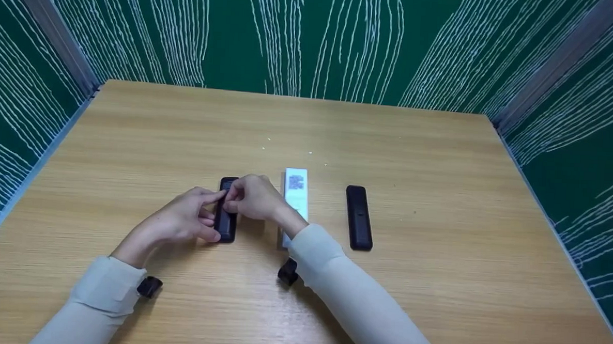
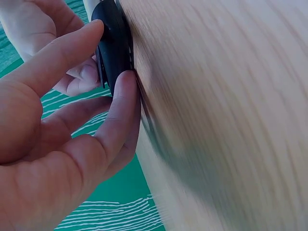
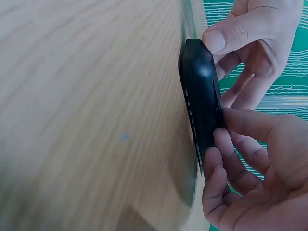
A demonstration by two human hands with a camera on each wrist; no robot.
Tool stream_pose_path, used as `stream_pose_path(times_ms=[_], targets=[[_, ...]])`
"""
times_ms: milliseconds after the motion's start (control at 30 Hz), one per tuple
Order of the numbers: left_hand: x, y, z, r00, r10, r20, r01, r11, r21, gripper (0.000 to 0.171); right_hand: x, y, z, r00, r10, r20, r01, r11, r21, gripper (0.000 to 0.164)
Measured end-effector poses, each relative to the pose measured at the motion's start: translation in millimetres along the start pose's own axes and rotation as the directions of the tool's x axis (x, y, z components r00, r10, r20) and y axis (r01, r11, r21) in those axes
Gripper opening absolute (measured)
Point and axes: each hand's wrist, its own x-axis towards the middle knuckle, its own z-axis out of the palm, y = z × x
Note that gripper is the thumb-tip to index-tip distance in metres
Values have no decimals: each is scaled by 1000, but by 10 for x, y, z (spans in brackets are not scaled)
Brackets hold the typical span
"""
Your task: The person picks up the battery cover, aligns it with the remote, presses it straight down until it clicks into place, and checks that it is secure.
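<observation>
A black remote control (image 1: 226, 226) lies button side down on the wooden table, left of the middle. My left hand (image 1: 177, 218) holds it from the left, with the thumb at its near end and fingers along its side. Over its back is my right hand (image 1: 258, 197), thumb and fingertips pinching the battery cover. In the left wrist view the thin cover (image 2: 101, 72) stands slightly away from the body. The right wrist view shows a narrow gap along the remote's back (image 3: 199, 72), beside the right fingertips. The cover's inner side is hidden.
A white oblong item (image 1: 296, 184) with a printed square code lies under my right wrist. Further right lies another black remote (image 1: 359, 218). Small white specks (image 1: 310, 152) dot the table (image 1: 441, 162) beyond them. Green, white-streaked panels (image 1: 229, 34) enclose the back and sides.
</observation>
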Motion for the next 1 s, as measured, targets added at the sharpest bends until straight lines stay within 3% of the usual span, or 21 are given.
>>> stream_pose_path(times_ms=[500,1000], targets=[[0,6,-6,1000,-10,-5,10,1000,17,100,7,17,10,1000,26,4,-26,1000,14,9],[17,-8,-2,1000,-25,-13,25,999,21,100,31,39,11,990,140,6,-140,990,-20,24]])
